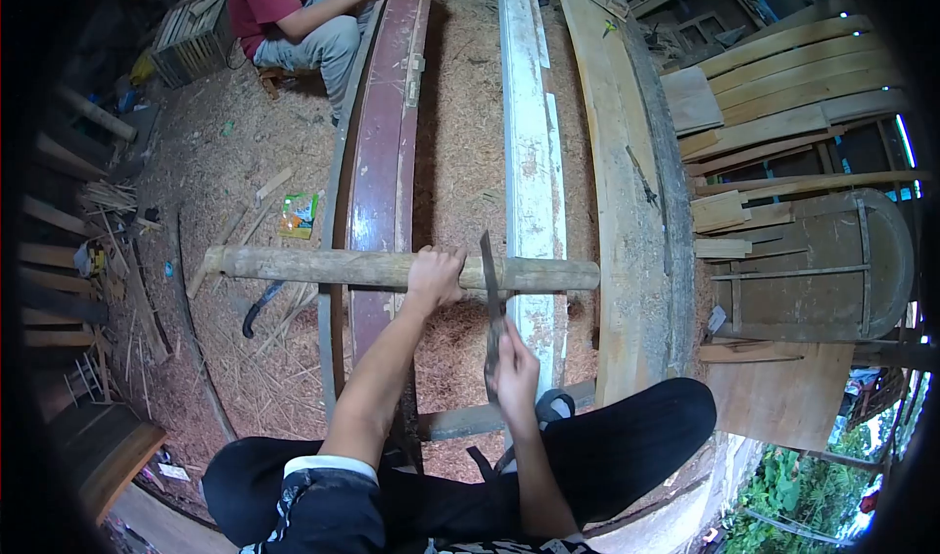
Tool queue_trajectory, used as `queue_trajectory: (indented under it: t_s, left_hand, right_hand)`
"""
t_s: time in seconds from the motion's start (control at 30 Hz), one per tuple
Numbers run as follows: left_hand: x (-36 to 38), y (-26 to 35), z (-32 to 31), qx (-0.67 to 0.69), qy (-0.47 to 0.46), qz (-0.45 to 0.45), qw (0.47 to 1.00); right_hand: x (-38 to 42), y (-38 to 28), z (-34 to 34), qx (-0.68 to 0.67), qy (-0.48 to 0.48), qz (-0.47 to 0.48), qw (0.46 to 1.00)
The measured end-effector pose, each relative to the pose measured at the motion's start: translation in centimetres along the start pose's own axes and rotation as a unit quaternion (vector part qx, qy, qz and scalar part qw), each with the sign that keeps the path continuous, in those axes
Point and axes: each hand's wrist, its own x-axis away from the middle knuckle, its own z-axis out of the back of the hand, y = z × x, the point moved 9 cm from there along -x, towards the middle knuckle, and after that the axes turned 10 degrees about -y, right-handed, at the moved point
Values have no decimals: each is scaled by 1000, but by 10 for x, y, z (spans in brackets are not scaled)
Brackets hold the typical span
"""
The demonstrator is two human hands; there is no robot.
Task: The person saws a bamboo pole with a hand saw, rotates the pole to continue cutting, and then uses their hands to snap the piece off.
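A long round wooden pole (357, 266) lies crosswise over the long beams in the middle of the head view. My left hand (437, 275) is closed over the top of the pole, with the arm reaching straight forward. Just right of it, a handsaw (492, 280) with a narrow dark blade crosses the pole, its tip pointing away from me. My right hand (516, 366) is wrapped round its near end, and the fingers partly hide the handle. Beneath the pole run a reddish-brown beam (380, 187) and a white worn beam (530, 162).
A pale wide plank (622, 211) runs along the right. Beyond it stand stacked boards (803, 84) and an arched wooden panel (822, 265). A curved dark-handled tool (259, 309) and a yellow-green packet (299, 215) lie among shavings. Another person (308, 30) sits at the far left.
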Motion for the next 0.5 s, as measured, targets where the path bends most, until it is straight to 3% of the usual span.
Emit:
queue_trajectory:
  t_s: [0.07, 0.13, 0.27, 0.33, 0.4, 0.47, 0.5]
  left_hand:
    - [-2, -3, -11, 1, -38, -2, 999]
    - [-12, -8, -8, -8, -44, -5, 999]
    - [-10, -5, -6, -2, -105, 3, 994]
    - [-7, 0, -13, 3, -78, 4, 997]
    - [-10, -6, 0, 0, -46, 6, 999]
    - [-16, -6, 3, 6, -121, 2, 993]
    - [-17, -7, -6, -4, -116, -10, 993]
  right_hand:
    - [-57, -5, -13, 114, 5, 32, 993]
    - [-56, -5, -10, 82, 11, 10, 996]
    - [18, 3, 8, 17, -8, 0, 1000]
    - [9, -1, 3, -19, 11, -40, 999]
    - [-46, -21, -16, 61, 7, -32, 998]
    - [-67, -14, -20, 40, 30, -42, 998]
    - [-52, -9, -13, 41, 35, -48, 997]
